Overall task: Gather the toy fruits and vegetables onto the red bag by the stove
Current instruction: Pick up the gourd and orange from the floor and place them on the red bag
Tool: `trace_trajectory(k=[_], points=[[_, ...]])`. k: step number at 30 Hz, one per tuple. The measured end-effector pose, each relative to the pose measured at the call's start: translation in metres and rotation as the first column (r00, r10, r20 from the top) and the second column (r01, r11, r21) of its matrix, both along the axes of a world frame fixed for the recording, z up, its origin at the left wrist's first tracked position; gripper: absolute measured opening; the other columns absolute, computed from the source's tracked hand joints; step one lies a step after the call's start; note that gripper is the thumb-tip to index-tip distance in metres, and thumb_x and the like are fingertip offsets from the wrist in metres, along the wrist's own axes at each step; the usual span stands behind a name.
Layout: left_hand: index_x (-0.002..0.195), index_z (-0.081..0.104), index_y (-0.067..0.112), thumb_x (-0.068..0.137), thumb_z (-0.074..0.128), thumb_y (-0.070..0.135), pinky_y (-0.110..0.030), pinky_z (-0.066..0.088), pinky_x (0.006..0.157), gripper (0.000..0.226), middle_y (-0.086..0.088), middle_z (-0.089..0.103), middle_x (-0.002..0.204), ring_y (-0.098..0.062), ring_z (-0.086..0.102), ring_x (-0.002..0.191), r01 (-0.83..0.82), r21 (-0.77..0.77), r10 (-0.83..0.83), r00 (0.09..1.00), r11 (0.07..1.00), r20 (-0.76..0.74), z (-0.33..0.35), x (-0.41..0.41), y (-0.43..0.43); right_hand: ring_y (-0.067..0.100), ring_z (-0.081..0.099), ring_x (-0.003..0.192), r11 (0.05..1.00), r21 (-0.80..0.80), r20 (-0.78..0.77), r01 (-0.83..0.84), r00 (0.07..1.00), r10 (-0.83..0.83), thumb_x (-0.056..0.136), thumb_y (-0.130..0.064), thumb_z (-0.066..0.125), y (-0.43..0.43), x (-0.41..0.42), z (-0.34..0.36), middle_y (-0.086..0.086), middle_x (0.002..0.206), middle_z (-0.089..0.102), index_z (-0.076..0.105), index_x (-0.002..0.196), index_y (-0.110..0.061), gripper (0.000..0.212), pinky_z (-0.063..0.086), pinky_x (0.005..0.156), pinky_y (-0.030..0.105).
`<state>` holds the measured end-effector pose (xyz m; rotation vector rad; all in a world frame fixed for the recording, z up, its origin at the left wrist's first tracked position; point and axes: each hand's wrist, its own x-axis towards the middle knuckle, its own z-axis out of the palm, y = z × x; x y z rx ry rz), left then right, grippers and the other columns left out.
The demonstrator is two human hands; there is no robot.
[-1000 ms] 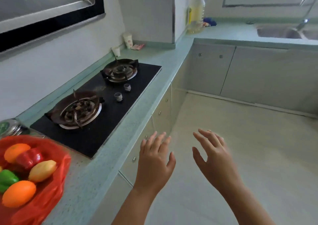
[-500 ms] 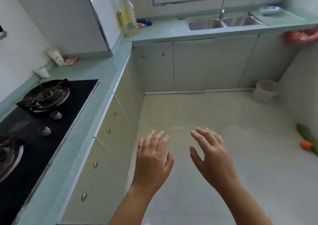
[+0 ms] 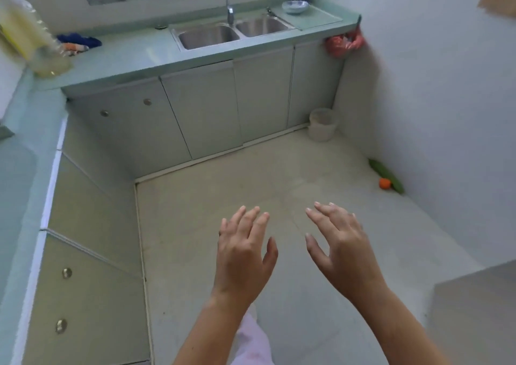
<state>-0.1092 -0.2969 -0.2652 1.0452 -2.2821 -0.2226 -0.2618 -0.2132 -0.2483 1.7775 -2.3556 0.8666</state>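
Head view, from the left: we see a bottle point(image 3: 25, 35) on the counter point(image 3: 134, 54), then the sink point(image 3: 206, 35). Our left hand point(image 3: 245, 255) and right hand point(image 3: 343, 250) hover above the floor point(image 3: 223, 183), fingers spread and loose, holding nothing. Farther right, a cucumber point(image 3: 386, 174) lies by the wall point(image 3: 432, 99) (an orange point(image 3: 384, 183) just beside it).

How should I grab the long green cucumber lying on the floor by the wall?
Take the cucumber round its middle, from above. It lies flat along the wall, leaving little room behind, and an orange toy sits beside its near end.
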Motion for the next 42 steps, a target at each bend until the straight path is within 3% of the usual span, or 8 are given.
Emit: trace_trajectory(k=[10,16,25,34,42], points=[[0.110,0.063,0.009,0.079,0.045,0.028,-0.056,0.036,0.095,0.041,-0.009,0.063,0.117,-0.030,0.051,0.116,0.068,0.002,-0.067,0.994,0.998,-0.084,0.015,-0.017,-0.168,0.030,0.053,0.114,0.998,-0.018,-0.055,0.055,0.997,-0.056,0.081,-0.034,0.043,-0.159,-0.008,0.036,0.008,0.120,0.061,0.061,0.115,-0.012,0.044,0.038,0.093,0.054],[0.109,0.064,0.008,0.079,0.045,0.028,-0.059,0.034,0.094,0.041,-0.010,0.063,0.116,-0.024,0.041,0.118,0.131,-0.030,-0.134,0.986,0.991,-0.095,0.015,-0.034,-0.217,0.033,0.054,0.113,0.993,0.011,-0.043,0.115,0.992,-0.114,0.080,-0.035,0.043,-0.199,-0.023,0.026,0.010,0.119,0.061,0.061,0.115,-0.012,0.045,0.040,0.091,0.056],[0.106,0.066,0.008,0.078,0.045,0.028,-0.058,0.038,0.091,0.040,-0.010,0.065,0.113,-0.033,0.057,0.111,0.159,-0.016,-0.160,0.987,0.987,-0.020,0.007,-0.074,-0.275,0.034,0.056,0.110,0.992,0.026,-0.012,0.124,0.992,-0.123,0.079,-0.035,0.043,-0.266,-0.056,0.009,0.011,0.117,0.062,0.063,0.112,-0.010,0.045,0.042,0.089,0.058],[0.107,0.064,0.009,0.078,0.044,0.028,-0.057,0.039,0.091,0.040,-0.008,0.064,0.114,-0.031,0.056,0.112,0.194,0.045,-0.196,0.980,0.980,0.022,0.007,-0.150,-0.382,0.033,0.055,0.110,0.981,-0.034,0.038,0.193,0.981,-0.191,0.080,-0.034,0.043,-0.368,-0.134,0.002,0.010,0.116,0.063,0.063,0.112,-0.010,0.044,0.041,0.089,0.055],[0.110,0.062,0.012,0.078,0.044,0.028,-0.054,0.034,0.095,0.040,-0.006,0.063,0.117,-0.020,0.041,0.117,0.275,0.010,-0.275,0.961,0.961,-0.006,0.020,-0.249,-0.459,0.034,0.057,0.108,0.960,-0.071,0.013,0.270,0.963,-0.270,0.079,-0.033,0.042,-0.433,-0.231,0.021,0.012,0.115,0.063,0.064,0.110,-0.009,0.044,0.044,0.089,0.057]])
